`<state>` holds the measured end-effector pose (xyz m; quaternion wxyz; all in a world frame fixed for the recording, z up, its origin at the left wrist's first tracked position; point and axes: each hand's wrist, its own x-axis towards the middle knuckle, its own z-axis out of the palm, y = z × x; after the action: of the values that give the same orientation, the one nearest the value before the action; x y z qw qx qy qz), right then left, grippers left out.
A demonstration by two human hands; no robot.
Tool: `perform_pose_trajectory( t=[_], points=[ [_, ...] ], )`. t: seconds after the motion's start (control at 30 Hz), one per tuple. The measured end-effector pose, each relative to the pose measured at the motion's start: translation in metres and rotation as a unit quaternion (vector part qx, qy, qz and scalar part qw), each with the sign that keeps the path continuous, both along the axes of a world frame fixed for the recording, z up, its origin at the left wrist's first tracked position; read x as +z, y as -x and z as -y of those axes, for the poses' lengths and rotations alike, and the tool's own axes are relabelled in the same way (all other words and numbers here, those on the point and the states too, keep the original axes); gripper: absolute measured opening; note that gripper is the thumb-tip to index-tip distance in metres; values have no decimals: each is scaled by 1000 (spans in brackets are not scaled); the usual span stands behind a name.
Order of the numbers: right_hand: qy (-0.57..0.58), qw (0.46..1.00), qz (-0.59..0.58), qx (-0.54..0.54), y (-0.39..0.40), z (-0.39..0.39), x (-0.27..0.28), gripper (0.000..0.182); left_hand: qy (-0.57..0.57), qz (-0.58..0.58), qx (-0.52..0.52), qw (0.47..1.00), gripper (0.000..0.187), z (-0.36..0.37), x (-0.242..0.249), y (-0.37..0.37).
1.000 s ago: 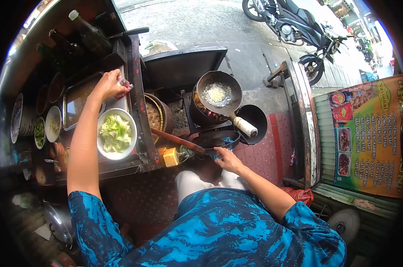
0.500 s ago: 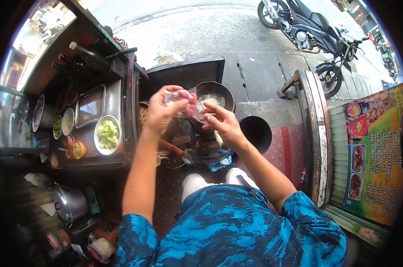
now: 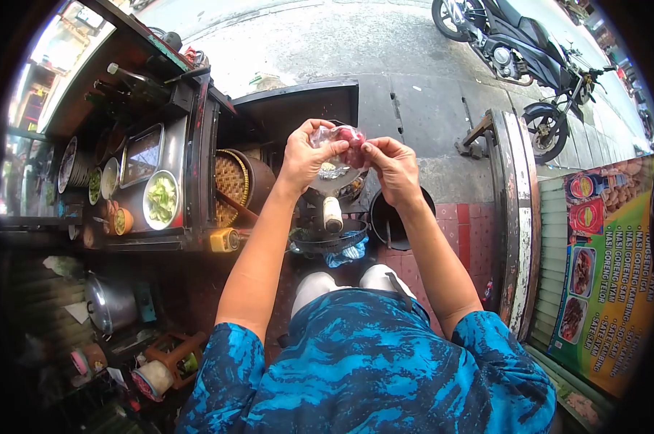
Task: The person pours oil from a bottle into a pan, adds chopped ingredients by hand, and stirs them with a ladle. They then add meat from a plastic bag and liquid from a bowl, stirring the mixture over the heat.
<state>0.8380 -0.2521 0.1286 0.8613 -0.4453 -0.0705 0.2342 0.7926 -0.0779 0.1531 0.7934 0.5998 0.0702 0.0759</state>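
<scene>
A small clear plastic bag (image 3: 351,147) with red pieces inside is held up between my hands. My left hand (image 3: 305,159) pinches its left side between thumb and fingers. On the other side, my right hand (image 3: 395,170) has its fingertips closed on the bag's right edge. Just below is a wok, mostly hidden by my hands, with its pale handle (image 3: 332,215) pointing toward me. What lies in the wok is only partly visible.
A black bucket (image 3: 385,230) stands right of the stove. On the left counter are a white bowl of cut greens (image 3: 161,200), a metal tray (image 3: 142,155) and stacked plates (image 3: 67,165). A woven basket (image 3: 228,184) sits nearer. A bench (image 3: 511,217) borders the right.
Both hands and the bag have shifted right in view. My right fingers, apart before, now grip the bag's edge. The wok's handle has come into sight.
</scene>
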Motion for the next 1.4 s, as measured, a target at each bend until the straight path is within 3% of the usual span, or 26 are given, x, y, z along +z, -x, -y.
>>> perform_pose_trajectory(
  t=[0.13,0.2,0.23,0.27,0.33,0.37,0.43,0.5,0.6,0.73,0.87,0.93,0.97,1.03,1.13,1.2,1.23,1.27,1.33,1.37,1.4],
  points=[
    [114,985,123,-37,4,0,7,8,1,-4,11,1000,44,-3,-30,0],
    [208,954,199,-85,6,-9,-2,7,-161,-19,94,982,61,-4,-48,7],
    [298,916,247,-103,5,-15,-11,7,-205,-54,138,968,71,-7,-77,8],
    [304,914,250,-95,-2,-24,-30,7,-197,-56,144,968,71,-10,-98,16],
    [451,807,371,-80,-19,-41,-77,10,-301,-66,206,929,65,-10,-121,42],
    [454,805,375,-75,-23,-45,-87,10,-255,-138,179,940,62,-3,-100,63],
    [506,767,391,-50,-31,-56,-99,13,-233,-105,160,953,48,0,-101,105],
    [495,768,403,-57,-34,-62,-100,10,-171,-84,174,966,28,8,-87,152],
    [513,742,429,-45,-36,-67,-96,9,-154,-133,193,960,23,7,-98,230],
    [513,728,452,-52,-44,-76,-102,9,-155,-299,246,909,21,-2,-152,330],
    [520,734,437,-27,-46,-84,-101,11,-185,-401,300,846,19,3,-206,420],
    [510,729,456,-27,-53,-94,-100,12,-135,-429,304,840,19,12,-257,473],
    [515,716,472,-12,-56,-93,-107,11,-135,-433,303,838,19,19,-258,491],
    [509,724,465,-9,-64,-105,-98,11,-1,-559,279,781,18,22,-259,504],
    [497,715,492,-22,-66,-100,-89,12,21,-583,283,761,19,22,-247,505],
    [540,726,424,-27,-69,-90,-85,14,33,-576,288,764,20,22,-234,501],
    [551,685,474,-45,-81,-81,-104,14,46,-562,299,770,21,17,-231,492],
    [549,687,474,-46,-85,-73,-101,14,44,-562,301,770,21,15,-226,485],
    [508,835,209,5,-88,-61,-95,13,36,-538,305,786,21,12,-218,471],
    [477,846,238,-4,-97,-49,-104,18,35,-539,312,781,21,13,-217,465],
    [409,898,162,4,-98,-41,-94,32,39,-517,313,796,21,15,-216,460]
  ],
)
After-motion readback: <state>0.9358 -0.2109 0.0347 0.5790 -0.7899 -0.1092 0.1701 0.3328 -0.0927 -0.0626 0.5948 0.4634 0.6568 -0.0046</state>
